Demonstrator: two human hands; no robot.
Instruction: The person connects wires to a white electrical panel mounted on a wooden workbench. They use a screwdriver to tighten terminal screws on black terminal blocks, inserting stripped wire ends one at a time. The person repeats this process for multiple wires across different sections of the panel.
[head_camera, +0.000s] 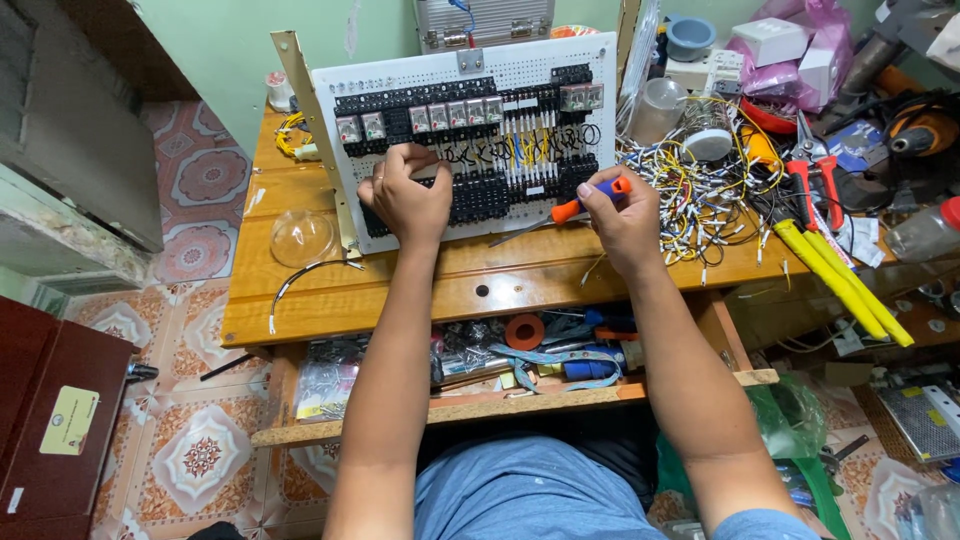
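Observation:
A white perforated panel (560, 70) with rows of black relay sockets, clear relays and wiring stands tilted on the wooden table (330, 300). My left hand (405, 195) rests closed against the panel's lower left, fingers on a black terminal row. My right hand (625, 220) grips a screwdriver (575, 208) with an orange and blue handle. Its metal shaft points down-left toward the panel's bottom edge.
A tangle of white and yellow wires (690, 185) lies right of the panel. Red-handled pliers (815, 180), yellow-handled cutters (840, 275) and a clear dome (300, 237) sit on the table. An open drawer (500, 365) below holds tape and tools.

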